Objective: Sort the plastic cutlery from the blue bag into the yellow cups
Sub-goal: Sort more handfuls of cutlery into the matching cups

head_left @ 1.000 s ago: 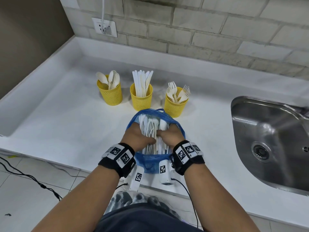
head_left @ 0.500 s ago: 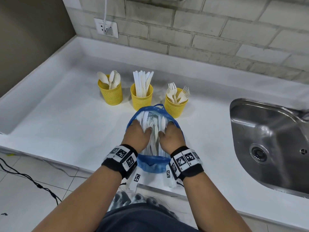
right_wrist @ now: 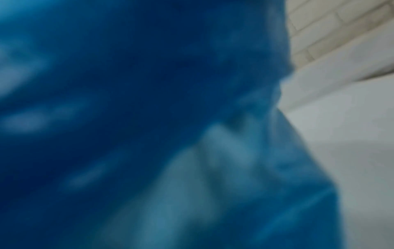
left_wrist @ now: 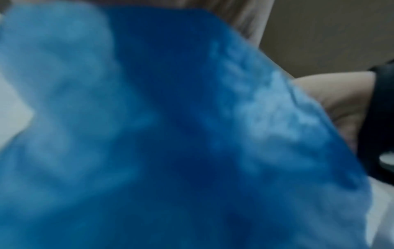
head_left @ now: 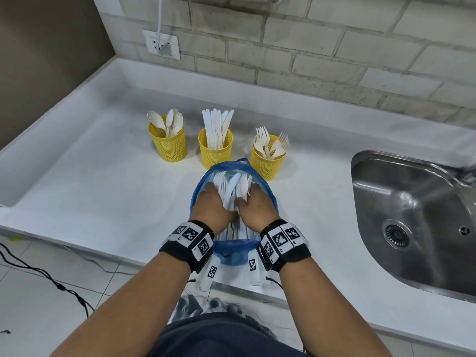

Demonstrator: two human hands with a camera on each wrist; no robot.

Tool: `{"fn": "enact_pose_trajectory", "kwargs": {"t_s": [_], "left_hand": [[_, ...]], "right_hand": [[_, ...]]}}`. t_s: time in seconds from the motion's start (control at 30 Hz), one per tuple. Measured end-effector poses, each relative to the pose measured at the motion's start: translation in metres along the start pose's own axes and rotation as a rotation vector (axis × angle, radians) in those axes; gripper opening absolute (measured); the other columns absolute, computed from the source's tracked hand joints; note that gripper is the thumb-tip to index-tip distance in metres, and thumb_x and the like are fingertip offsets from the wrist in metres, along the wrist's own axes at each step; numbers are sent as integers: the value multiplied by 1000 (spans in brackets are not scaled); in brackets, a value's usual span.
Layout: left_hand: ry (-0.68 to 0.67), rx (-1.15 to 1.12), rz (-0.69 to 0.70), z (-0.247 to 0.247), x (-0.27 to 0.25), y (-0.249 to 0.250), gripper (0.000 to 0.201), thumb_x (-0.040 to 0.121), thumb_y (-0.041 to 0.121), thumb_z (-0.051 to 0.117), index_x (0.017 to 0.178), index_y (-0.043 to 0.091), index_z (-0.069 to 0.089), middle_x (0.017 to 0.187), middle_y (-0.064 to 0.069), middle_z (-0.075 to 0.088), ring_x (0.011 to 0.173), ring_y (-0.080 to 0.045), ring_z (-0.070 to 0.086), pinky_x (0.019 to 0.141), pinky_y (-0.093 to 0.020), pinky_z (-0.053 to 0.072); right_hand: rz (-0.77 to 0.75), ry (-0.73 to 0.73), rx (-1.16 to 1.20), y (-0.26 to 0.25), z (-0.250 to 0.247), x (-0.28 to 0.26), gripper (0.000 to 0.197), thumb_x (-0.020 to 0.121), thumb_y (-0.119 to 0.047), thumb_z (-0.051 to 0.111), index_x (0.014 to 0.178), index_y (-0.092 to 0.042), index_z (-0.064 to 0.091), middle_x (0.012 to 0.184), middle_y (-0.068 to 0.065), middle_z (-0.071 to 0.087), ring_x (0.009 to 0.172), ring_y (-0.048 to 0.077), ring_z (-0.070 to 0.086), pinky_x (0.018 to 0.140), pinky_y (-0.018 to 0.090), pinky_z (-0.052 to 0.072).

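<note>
A blue bag (head_left: pixel 231 249) lies on the white counter (head_left: pixel 103 189) near its front edge, mouth toward three yellow cups. Both hands are inside it. My left hand (head_left: pixel 210 202) and right hand (head_left: pixel 256 204) grip a bundle of white plastic cutlery (head_left: pixel 231 185) from either side; the fingertips are hidden. Behind the bag, the left cup (head_left: pixel 168 148) holds spoons, the middle cup (head_left: pixel 215 153) knives, the right cup (head_left: pixel 268 164) forks. Blurred blue bag plastic (left_wrist: pixel 170 134) fills the left wrist view, and the same plastic (right_wrist: pixel 149 101) fills the right wrist view.
A steel sink (head_left: pixel 381 191) is set into the counter at the right. A brick wall with a socket (head_left: pixel 162 45) stands behind the cups. Black cables (head_left: pixel 51 276) trail over the tiled floor at the left, below the counter edge.
Both hands have closed tighter round the bundle and pushed it a little toward the cups, so the cutlery tips stick further out of the bag's mouth.
</note>
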State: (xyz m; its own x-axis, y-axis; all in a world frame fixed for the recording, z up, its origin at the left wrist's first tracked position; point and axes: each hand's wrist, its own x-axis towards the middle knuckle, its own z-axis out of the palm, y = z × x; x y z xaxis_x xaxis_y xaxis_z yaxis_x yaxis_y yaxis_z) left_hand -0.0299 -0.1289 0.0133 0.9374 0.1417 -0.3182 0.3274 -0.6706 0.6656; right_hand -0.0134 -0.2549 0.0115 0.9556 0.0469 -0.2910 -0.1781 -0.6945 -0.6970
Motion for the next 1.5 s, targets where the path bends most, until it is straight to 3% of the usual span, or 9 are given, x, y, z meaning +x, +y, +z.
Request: {"fn": "enact_pose_trajectory", "kwargs": {"t_s": [0.47,0.63,0.7,0.83,1.0,1.13,1.23,1.4,1.5], "left_hand": [[89,134,75,-7,3,1,39,93,19,60,126,4,45,115,-19,65,105,-41,62,75,-34,40],[75,-175,117,-5,-2,8,36,97,14,58,130,7,48,112,-2,59,102,-21,56,78,-25,36],[11,-239,132,-4,-2,11,34,97,17,59,129,12,50,113,5,58,103,-15,56,78,-25,38],[-126,-338,155,-3,-1,8,39,89,14,66,126,19,52,110,9,64,101,-7,62,71,-15,44],[-177,-342,311,8,-4,1,76,77,4,82,133,30,39,122,11,60,109,5,58,82,3,38],[-114,-330,389,13,-4,2,84,76,6,85,143,20,37,126,8,56,111,-4,55,86,4,36],[-55,-343,366,19,-3,2,85,76,11,85,146,22,38,124,11,58,113,-6,57,92,-9,43],[36,-328,321,26,7,-6,86,74,17,87,145,20,38,115,14,60,104,-8,60,77,-4,40],[61,-362,292,26,13,-12,81,73,17,88,141,20,43,116,9,66,103,-9,64,75,-2,43]], "right_hand": [[55,61,195,8,-7,1,31,95,-13,58,126,-9,57,126,8,65,119,27,59,93,27,41],[8,58,349,2,4,-1,46,87,-17,56,133,-16,59,128,4,67,119,21,62,103,34,49],[31,55,464,-1,6,0,41,85,-12,53,123,-19,67,118,1,73,109,17,67,97,35,53],[224,5,743,-10,0,0,15,76,-17,47,74,-13,61,61,-3,65,66,22,63,66,35,49],[262,15,727,-10,-2,0,32,92,0,39,82,-7,68,89,17,69,92,37,69,85,48,56],[189,42,617,-5,1,3,27,96,-1,47,85,-10,70,94,11,72,88,26,69,76,34,57],[176,47,640,-2,2,3,31,88,2,49,92,-9,78,98,11,77,94,25,74,86,38,61],[196,-30,691,-3,-2,-2,44,80,14,39,84,-9,76,93,15,76,86,28,71,69,31,57],[176,-114,725,-4,-8,-8,48,79,14,38,86,-10,79,95,14,78,88,29,73,80,43,62]]}}
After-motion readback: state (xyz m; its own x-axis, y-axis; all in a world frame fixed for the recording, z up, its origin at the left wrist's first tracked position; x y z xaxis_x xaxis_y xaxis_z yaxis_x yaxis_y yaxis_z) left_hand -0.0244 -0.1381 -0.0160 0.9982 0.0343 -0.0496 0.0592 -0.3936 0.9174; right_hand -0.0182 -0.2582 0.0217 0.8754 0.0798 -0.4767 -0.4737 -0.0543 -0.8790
